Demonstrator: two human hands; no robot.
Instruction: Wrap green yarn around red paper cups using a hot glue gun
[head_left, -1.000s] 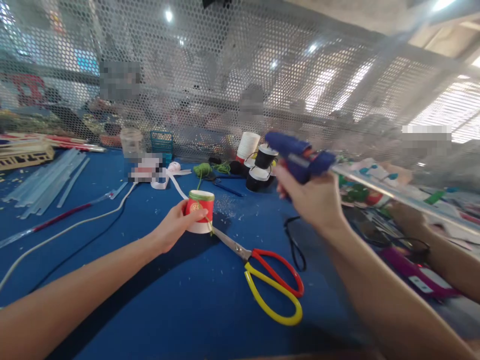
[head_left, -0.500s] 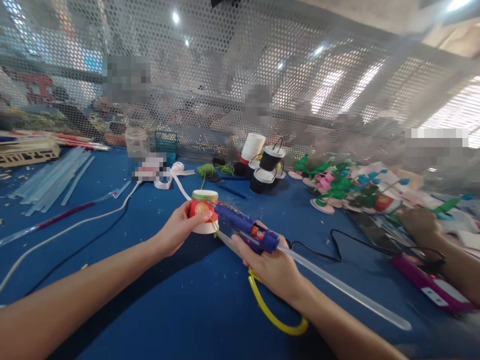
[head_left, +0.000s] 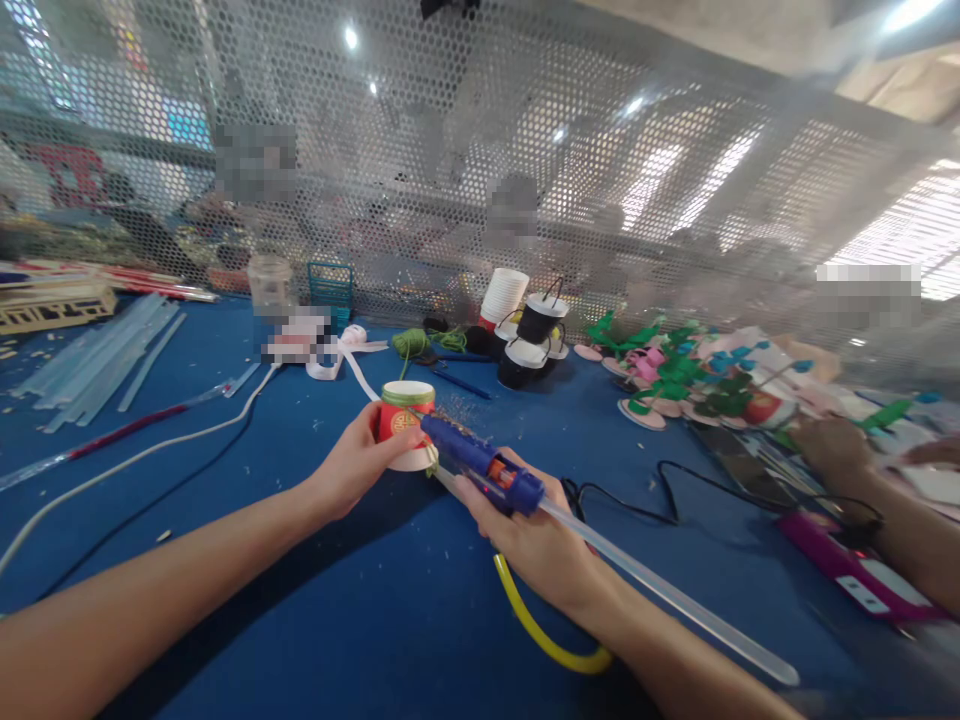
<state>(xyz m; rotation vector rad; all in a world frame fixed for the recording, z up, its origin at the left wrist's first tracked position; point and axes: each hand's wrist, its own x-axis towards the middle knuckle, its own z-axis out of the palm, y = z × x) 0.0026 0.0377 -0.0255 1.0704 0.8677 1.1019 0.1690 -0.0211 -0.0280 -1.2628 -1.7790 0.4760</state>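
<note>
My left hand (head_left: 360, 457) grips a small red paper cup (head_left: 401, 425) with a gold emblem. Its wide white rim faces down, and green yarn (head_left: 394, 387) circles its narrow upper end. A blue hot glue gun (head_left: 480, 462) is in my right hand (head_left: 532, 530), with its nozzle close to the cup's right side; I cannot tell if they touch. From the gun's back end a long clear glue stick (head_left: 675, 600) slopes down to the right. A yellow tube (head_left: 536, 630) curves below my right hand.
Behind the cup are a green yarn ball (head_left: 411, 344), stacked white cups (head_left: 504, 296) and black cups (head_left: 525, 355). Spare glue sticks (head_left: 97, 360) lie left, with a white cable (head_left: 150, 450). Paper flowers (head_left: 675, 375), another person's hand (head_left: 836, 450) and a purple power strip (head_left: 855, 570) are right.
The glue gun has shifted slightly left and down along the cup's side, and its glue stick has swung lower. The cup stays in my left hand, almost unmoved.
</note>
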